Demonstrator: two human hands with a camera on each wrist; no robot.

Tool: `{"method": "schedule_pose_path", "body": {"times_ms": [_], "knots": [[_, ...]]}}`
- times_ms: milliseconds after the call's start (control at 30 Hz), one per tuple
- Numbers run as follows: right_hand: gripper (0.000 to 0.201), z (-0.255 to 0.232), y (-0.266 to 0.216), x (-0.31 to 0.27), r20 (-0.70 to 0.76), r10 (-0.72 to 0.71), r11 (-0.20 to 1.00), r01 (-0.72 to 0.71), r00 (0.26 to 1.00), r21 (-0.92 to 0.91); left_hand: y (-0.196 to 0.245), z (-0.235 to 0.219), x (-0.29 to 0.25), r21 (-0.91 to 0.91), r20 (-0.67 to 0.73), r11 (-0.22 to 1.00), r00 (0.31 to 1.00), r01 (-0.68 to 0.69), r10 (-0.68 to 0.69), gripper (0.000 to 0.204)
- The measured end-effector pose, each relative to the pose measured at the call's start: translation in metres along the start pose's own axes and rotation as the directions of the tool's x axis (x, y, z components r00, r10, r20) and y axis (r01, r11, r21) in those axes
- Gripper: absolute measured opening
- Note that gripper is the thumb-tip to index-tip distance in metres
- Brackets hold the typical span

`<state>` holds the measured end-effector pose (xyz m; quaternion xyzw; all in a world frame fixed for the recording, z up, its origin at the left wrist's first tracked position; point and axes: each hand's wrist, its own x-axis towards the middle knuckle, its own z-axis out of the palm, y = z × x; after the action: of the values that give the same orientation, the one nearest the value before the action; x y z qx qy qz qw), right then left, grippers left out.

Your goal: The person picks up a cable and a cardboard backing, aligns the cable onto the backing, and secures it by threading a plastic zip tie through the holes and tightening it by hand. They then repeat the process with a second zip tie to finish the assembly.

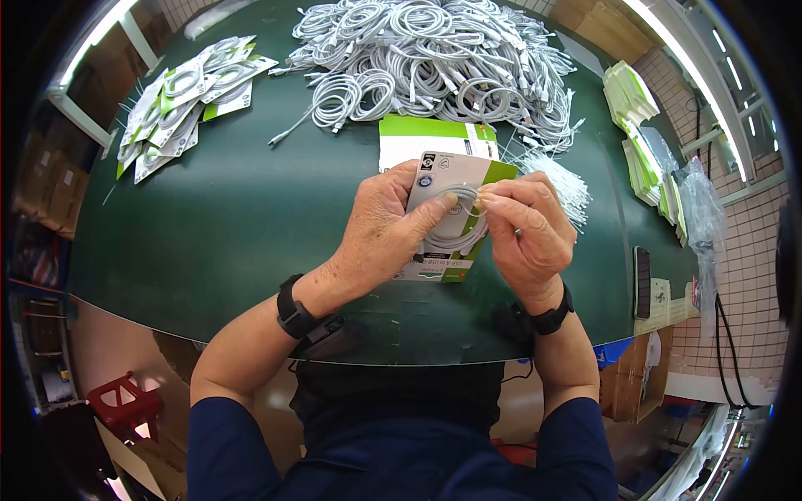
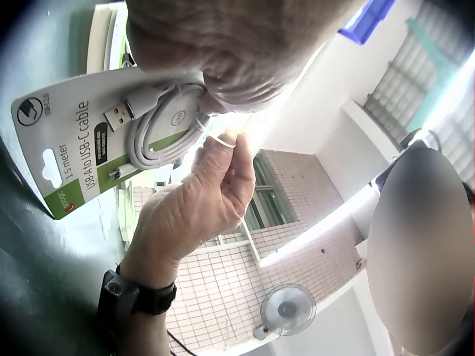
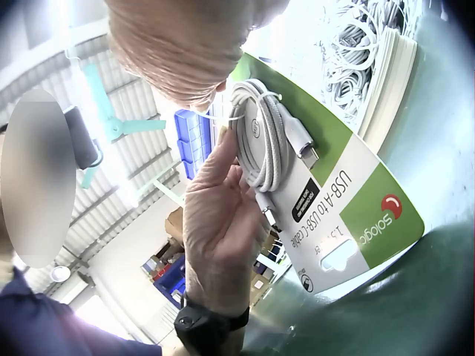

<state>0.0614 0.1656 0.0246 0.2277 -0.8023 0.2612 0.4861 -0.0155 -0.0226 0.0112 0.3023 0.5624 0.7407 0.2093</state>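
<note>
A white-and-green card [image 1: 476, 171] [image 2: 70, 152] [image 3: 338, 189] is gripped by my left hand [image 1: 376, 230] [image 2: 245, 44] [image 3: 223, 233], the thumb pressing on a coiled grey-white cable [image 1: 451, 243] [image 2: 135, 142] [image 3: 278, 159] that lies against its printed face. Both cable plugs show beside the coil in the wrist views. A thin white tie [image 2: 223, 142] [image 3: 223, 118] passes through the coil and the card's edge area. My right hand [image 1: 530, 230] [image 2: 193, 215] [image 3: 178, 52] pinches the tie between thumb and finger at the coil's side. How the tie runs behind the card is hidden.
Behind the hands lies a stack of cards [image 1: 401, 150], with a big heap of coiled cables [image 1: 434, 67] beyond. White ties [image 1: 564, 188] lie right of the stack. Carded cables [image 1: 180, 100] are piled at the left, more cards [image 1: 626, 92] at the right edge.
</note>
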Motion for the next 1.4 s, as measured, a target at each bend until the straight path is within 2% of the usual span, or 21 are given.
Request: {"method": "schedule_pose_path", "body": {"times_ms": [400, 533, 800, 1000, 1200, 1300, 1400], "knots": [[0.031, 0.002, 0.000, 0.004, 0.053, 0.035, 0.999, -0.033, 0.998, -0.037, 0.003, -0.001, 0.000, 0.013, 0.019, 1.000, 1.000, 0.023, -0.023, 0.033], [0.029, 0.000, 0.000, 0.006, 0.072, 0.039, 0.998, -0.036, 0.997, -0.042, -0.004, 0.002, 0.000, 0.014, 0.009, 0.998, 0.998, -0.062, 0.062, 0.029], [0.034, -0.006, -0.004, 0.009, 0.154, -0.101, 0.982, 0.123, 0.983, -0.143, -0.003, 0.003, -0.002, -0.014, 0.022, 1.000, 0.999, -0.024, 0.025, 0.029], [0.028, -0.004, 0.000, 0.008, 0.091, 0.030, 0.997, -0.023, 0.995, -0.071, -0.003, 0.001, -0.002, 0.025, 0.047, 1.000, 0.999, -0.009, 0.008, 0.033], [0.026, -0.012, -0.005, 0.015, 0.224, 0.169, 0.986, -0.161, 0.960, -0.052, -0.008, 0.001, -0.002, 0.037, 0.013, 0.999, 1.000, -0.029, 0.029, 0.032], [0.028, -0.012, -0.004, 0.014, 0.177, 0.218, 0.970, -0.232, 0.960, 0.065, -0.004, 0.003, -0.002, 0.058, 0.008, 0.998, 0.999, -0.040, 0.039, 0.032], [0.030, -0.017, 0.002, 0.006, 0.013, 0.408, 0.878, -0.396, 0.913, 0.269, -0.002, 0.001, 0.000, -0.022, 0.023, 0.999, 0.999, -0.035, 0.035, 0.033]]}}
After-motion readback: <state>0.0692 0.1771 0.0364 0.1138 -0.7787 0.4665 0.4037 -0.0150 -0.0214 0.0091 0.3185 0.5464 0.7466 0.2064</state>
